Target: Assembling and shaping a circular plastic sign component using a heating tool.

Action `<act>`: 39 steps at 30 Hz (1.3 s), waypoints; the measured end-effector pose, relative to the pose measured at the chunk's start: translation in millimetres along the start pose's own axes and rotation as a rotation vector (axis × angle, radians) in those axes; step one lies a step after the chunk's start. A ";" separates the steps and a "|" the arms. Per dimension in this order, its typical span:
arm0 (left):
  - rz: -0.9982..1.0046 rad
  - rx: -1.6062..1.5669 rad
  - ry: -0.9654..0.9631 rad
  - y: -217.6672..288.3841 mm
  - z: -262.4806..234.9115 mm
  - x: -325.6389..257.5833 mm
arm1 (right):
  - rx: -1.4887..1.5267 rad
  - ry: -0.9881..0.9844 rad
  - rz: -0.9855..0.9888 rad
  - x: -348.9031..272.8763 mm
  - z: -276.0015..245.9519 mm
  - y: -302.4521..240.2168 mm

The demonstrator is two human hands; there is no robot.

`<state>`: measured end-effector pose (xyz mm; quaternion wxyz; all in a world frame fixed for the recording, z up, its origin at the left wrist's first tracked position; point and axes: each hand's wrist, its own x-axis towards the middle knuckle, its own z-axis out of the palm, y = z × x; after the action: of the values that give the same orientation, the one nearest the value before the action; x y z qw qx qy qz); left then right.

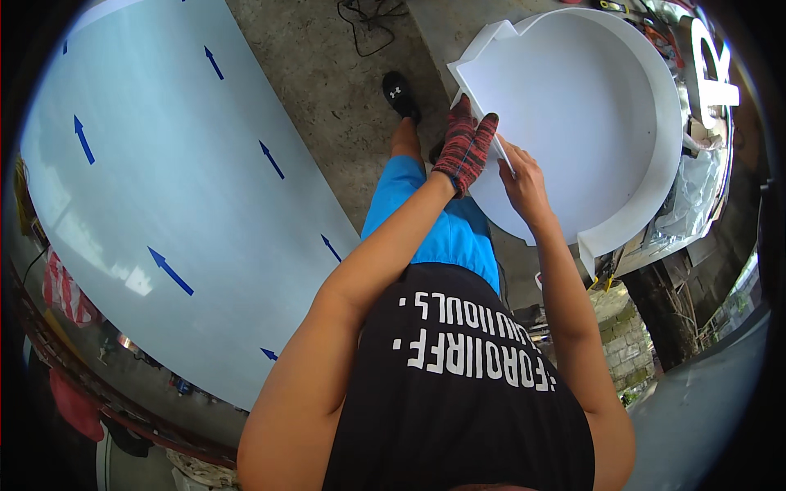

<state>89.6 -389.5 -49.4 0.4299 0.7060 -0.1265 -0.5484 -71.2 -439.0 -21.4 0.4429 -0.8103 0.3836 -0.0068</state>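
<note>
**Caller:** Two hands up at the near edge of the big white channel letter (589, 106), a rounded shell with a raised rim, lying open side up in the upper right of the view. Left hand (467, 146) wears a red-and-black knit glove, right hand (521, 182) is bare.

**Spotter:** Grip on the left?

**Caller:** Gloved fingers are stretched out flat and pressed on the letter's straight wall near the corner, laid on it rather than wrapped around it. Bare right hand sits just beside it, fingers curled at the same wall. Whether it's pinching the edge or holding a thin white strip, I cannot tell; the fingertips are hidden.

**Spotter:** And around them?

**Caller:** A wide pale sheet (155, 188) covered in film with blue arrows fills the left side, well apart from the hands. Grey concrete floor (327, 90) runs between sheet and letter, a black cable (368, 24) lying on it at the top. Person's black shoe (400, 94) is planted near the letter's corner, blue shorts below the hands. A second, silver-edged letter (711, 65) stands at the far right.
</note>
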 end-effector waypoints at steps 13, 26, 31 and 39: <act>0.057 -0.145 0.077 -4.6 5.5 15.8 | -0.405 -0.181 -0.176 26.2 -28.6 7.5; 0.019 -0.083 0.088 -4.1 8.8 24.8 | -0.513 -0.312 -0.173 31.0 -46.3 2.2; 0.009 -0.023 0.099 -2.0 -2.5 25.5 | 0.097 -0.398 -0.019 52.4 -80.8 -61.5; -0.081 -0.112 0.056 -12.9 -3.9 37.0 | -0.118 -0.034 0.112 77.2 -3.5 -51.0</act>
<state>102.9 -404.0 -83.6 0.4495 0.7004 -0.0550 -0.5516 13.5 -473.9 -7.8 0.4006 -0.8122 0.4206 0.0545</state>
